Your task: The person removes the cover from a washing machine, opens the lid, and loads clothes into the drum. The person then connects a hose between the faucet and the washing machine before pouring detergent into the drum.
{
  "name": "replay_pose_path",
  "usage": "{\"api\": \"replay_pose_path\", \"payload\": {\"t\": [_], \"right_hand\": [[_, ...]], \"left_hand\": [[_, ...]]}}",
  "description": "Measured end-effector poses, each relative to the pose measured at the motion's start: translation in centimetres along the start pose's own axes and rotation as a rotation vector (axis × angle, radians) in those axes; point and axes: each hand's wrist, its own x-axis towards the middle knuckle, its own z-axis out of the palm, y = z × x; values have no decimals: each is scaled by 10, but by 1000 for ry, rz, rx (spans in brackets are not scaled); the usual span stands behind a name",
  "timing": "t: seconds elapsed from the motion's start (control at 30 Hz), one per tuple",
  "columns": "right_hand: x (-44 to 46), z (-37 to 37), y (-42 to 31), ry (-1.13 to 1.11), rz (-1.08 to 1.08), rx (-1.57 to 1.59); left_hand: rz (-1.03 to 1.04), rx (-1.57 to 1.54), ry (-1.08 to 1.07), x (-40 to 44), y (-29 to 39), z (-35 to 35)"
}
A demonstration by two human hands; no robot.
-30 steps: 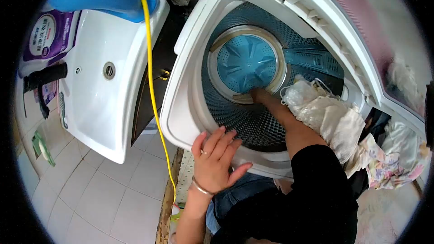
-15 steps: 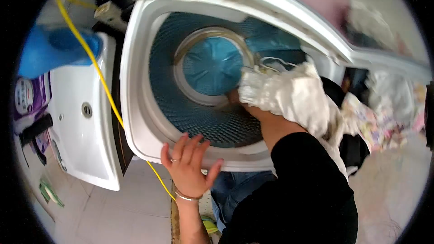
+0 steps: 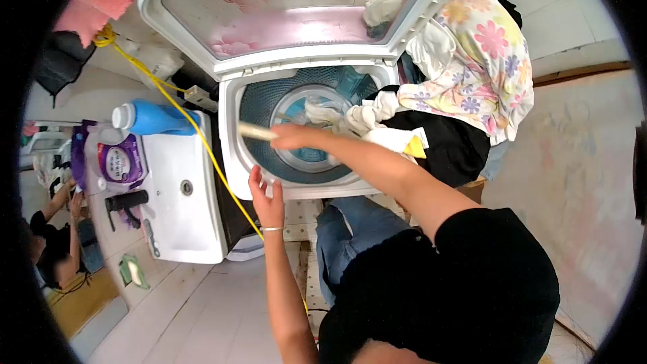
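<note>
White washer [image 3: 231, 155], pale strip [image 3: 257, 131] held over it

In the head view, one end of the pale strip is gripped by the right hand [image 3: 291, 137], over the open tub [image 3: 259, 104]. The left hand [image 3: 269, 207] is held open near the rim; touch cannot be told. The strip is best held firmly and kept off the white clothes [image 3: 378, 110].
</note>
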Motion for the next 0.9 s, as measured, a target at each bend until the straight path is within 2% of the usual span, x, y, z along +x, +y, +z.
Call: {"api": "replay_pose_path", "payload": {"t": [0.03, 0.07, 0.13, 0.2, 0.23, 0.27, 0.3, 0.37, 0.43, 0.47, 0.5, 0.57, 0.6, 0.63, 0.67, 0.7, 0.77, 0.83, 0.87, 0.9], "right_hand": [[-14, -9, -17, 156, -39, 158], [-31, -19, -33, 164, -56, 160], [-67, -37, -80, 353, -12, 661], [-89, -41, -112, 419, -131, 704], [-100, -46, -125, 483, -231, 737], [-111, -54, -135, 489, -236, 745], [-124, -61, -147, 458, -271, 756], [-141, -74, -163, 435, -319, 771], [-161, -88, -174, 428, -432, 917], [-183, -101, -178, 410, -437, 852], [-204, -111, -180, 490, -563, 861], [-255, -142, -151, 1035, -529, 231], [-292, -159, -140, 1300, -417, -8], [-316, -176, -112, 1544, -219, -445], [-334, -187, -78, 1716, 52, -635], [-354, -197, -47, 1696, 265, -745], [-372, -209, 7, 1608, 602, -647], [-383, -224, 42, 1501, 451, -429], [-389, -229, 47, 1516, 454, -430], [-396, -236, 32, 1672, 345, -284]], "left_hand": [[-5, 1, -17, 1, 7, -1], [-34, -39, -63, 5, 10, 0], [43, -9, -132, 12, 30, 5], [110, 40, -169, 20, 57, 8], [177, -99, -242, 26, 69, 11], [241, -241, -319, 28, 81, 13], [241, -227, -326, 23, 100, 12], [176, -484, -330, 17, 143, 11], [145, -606, -304, 15, 168, 9], [208, -530, -313, 14, 181, 7], [276, -462, -327, 13, 194, 4], [463, -263, -138, 13, 214, -3], [487, -300, -87, 11, 232, -12], [513, -340, -34, 9, 252, -23], [524, -337, 32, 9, 265, -37], [531, -335, 102, 9, 276, -51], [597, -458, 22, 4, 294, -81], [622, -516, 18, -1, 296, -104], [638, -535, -6, -2, 298, -113], [651, -568, -30, -6, 302, -119]]}}
